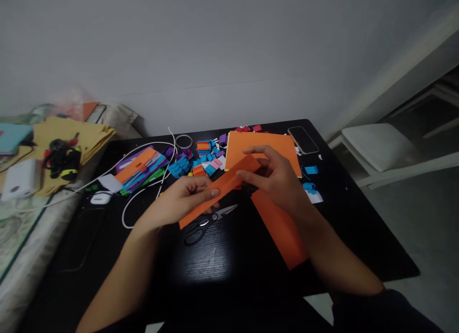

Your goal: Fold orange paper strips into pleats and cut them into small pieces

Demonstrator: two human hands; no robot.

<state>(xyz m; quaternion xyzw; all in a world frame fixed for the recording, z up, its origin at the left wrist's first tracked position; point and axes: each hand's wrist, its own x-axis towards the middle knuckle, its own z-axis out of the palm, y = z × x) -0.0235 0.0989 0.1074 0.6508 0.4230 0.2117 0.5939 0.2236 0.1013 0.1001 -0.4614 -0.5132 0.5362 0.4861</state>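
Note:
An orange paper strip (223,184) slants between my two hands above the dark table. My left hand (191,194) grips its lower left part, thumb on top and fingers beneath. At the upper right end, my right hand (274,175) pinches the strip between thumb and fingers. Below the strip lies a pair of scissors (206,222) with black handles, blades pointing right. Another orange paper piece (278,230) rests on the table under my right forearm. Behind my right hand is a stack of orange sheets (263,144).
Folded coloured paper pieces (208,163) are scattered along the back. At left are a pile of coloured strips (143,168), a white cable (126,208) and an earbud case (101,198). A phone (303,140) lies back right. A white stool (376,144) stands beyond the table's right edge.

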